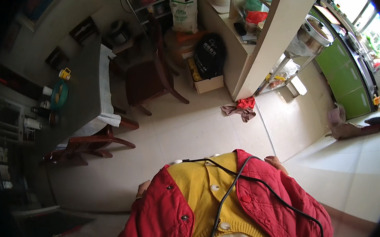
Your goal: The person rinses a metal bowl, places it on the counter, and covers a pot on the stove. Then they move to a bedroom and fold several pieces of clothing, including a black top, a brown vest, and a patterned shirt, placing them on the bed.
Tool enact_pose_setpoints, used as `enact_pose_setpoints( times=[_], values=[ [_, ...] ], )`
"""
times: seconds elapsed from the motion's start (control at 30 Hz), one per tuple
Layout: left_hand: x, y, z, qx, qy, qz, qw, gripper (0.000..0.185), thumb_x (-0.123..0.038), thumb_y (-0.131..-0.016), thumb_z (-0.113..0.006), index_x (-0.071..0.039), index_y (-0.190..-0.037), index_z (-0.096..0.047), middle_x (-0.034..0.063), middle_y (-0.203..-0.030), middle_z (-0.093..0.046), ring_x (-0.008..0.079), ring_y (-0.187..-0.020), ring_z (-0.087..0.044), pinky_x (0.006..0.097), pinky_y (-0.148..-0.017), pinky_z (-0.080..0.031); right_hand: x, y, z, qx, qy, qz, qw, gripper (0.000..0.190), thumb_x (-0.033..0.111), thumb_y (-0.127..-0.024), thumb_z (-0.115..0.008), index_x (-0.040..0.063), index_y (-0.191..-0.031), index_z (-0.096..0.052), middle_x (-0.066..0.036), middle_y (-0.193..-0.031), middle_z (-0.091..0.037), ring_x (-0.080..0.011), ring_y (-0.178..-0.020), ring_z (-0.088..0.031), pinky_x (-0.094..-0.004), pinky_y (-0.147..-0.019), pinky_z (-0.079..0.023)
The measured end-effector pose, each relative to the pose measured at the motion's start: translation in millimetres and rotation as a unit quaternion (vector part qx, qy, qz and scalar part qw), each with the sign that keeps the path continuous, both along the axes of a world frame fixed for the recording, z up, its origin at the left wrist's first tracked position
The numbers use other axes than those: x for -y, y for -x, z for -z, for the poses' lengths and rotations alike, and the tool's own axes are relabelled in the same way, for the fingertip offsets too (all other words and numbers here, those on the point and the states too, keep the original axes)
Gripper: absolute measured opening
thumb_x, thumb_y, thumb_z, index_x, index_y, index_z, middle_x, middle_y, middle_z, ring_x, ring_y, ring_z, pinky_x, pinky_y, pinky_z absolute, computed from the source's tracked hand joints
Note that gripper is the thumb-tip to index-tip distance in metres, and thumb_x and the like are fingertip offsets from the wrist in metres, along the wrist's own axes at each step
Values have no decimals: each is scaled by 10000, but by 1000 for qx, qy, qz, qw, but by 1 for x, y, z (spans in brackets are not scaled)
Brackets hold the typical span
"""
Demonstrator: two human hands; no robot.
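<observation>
At the left side of the red quilted jacket (150,210), my left hand (143,189) hangs low, with something at its wrist. My right hand (274,162) shows at the other side, past the jacket's edge. The sleeves and the body hide much of both hands, and I see no object in either. A black cable (222,200) runs down over the yellow buttoned cardigan (199,182). On the tiled floor (191,135) ahead lie a red cloth (245,103) and a brown cloth (242,113), beside a partition wall's foot.
Left stands a dining table (86,90) with a teal basket (59,94) and a yellow mug (65,74). Wooden chairs (146,81) surround it. A cardboard box (209,84) with a black bag sits by the partition (270,27). Right are a metal rack (284,71) and green cabinets (338,68).
</observation>
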State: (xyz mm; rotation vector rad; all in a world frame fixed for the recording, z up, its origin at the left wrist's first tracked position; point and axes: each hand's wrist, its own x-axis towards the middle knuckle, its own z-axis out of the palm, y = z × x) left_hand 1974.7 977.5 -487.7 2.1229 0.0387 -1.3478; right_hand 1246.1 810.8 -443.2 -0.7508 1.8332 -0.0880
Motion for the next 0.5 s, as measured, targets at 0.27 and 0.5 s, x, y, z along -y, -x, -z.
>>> enact_pose_setpoints(
  times=[0.27, 0.5],
  values=[
    [87, 22, -50, 50, 52, 4, 997, 258, -250, -876, -598, -39, -1024, -574, 85, -805, -610, 185, -660, -612, 334, -553, -493, -47, 70, 68, 38, 81, 54, 995, 344, 322, -849, -645, 26, -1025, -636, -110, -854, -649, -222, -725, -646, -378, -596, -492],
    [182, 37, -41, 29, 42, 101, 994, 283, -231, -848, -627, -13, -1026, -601, 101, -863, -644, 203, -703, -628, 341, -620, -529, -42, 46, 80, -21, 46, 43, 998, 367, 346, -860, -618, -15, -893, -670, -161, -819, -656, -259, -707, -625, -398, -631, -501]
  ],
)
